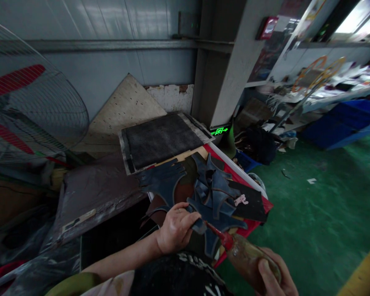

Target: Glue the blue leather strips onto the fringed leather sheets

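My left hand [176, 228] is closed, its thumb and fingers pinching a small blue leather piece [199, 226] above the work surface. In my right hand [274, 271] is a squeeze bottle [249, 259] with a red nozzle [223, 238], lying tilted with its tip at the edge of that piece. Brown stains coat the bottle. Several cut blue leather pieces [216, 189] lie overlapped just beyond my hands, and more blue pieces [163, 179] are spread to the left. The fingertips of my left hand partly hide the held piece.
A dark board [163, 142] lies at the back of the table. On the left stand a caged fan [33, 102] with red blades and a surface under brown plastic [95, 193]. Blue bins [342, 123] sit on the green floor [311, 213] to the right.
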Tool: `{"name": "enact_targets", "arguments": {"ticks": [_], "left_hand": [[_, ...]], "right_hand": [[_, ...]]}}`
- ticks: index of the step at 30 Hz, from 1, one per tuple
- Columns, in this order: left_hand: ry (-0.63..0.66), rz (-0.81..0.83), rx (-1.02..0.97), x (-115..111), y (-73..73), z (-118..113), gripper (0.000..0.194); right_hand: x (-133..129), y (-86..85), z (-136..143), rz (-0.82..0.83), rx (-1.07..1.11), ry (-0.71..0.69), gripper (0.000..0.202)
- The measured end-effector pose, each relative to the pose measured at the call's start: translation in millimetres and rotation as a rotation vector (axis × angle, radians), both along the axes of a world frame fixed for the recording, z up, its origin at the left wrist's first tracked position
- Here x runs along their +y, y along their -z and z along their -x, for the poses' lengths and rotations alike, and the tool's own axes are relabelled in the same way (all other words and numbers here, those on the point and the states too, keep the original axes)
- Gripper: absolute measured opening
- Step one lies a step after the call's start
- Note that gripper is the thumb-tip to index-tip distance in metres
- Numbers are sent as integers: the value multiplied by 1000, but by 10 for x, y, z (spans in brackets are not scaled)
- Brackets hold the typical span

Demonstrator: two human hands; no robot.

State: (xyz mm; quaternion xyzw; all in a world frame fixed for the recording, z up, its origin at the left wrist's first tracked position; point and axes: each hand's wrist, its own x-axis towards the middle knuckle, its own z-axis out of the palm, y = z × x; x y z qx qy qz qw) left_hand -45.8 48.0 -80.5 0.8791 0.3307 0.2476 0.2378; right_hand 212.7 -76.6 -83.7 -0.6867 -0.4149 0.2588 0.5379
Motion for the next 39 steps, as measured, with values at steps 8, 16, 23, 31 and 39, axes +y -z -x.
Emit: {"name": "enact_targets", "arguments": {"ticks": [8, 16, 23, 31, 39], "left_hand": [[-16, -61, -18, -1, 54, -6, 39], [-81, -236, -148, 0, 111, -20, 38], [-60, -234, -114, -16, 84, 7, 38], [-77, -245, -104, -24, 89, 23, 40], [-97, -244, -89, -9, 98, 17, 35]], "right_hand": [[-71, 217, 1, 56, 294, 60, 21], [-234, 297, 236, 274, 733, 124, 36], [-139, 332, 40, 337, 429, 38, 34], [-103, 318, 205, 261, 366, 38, 23], [-119, 482, 208, 236, 384, -150, 24]]}}
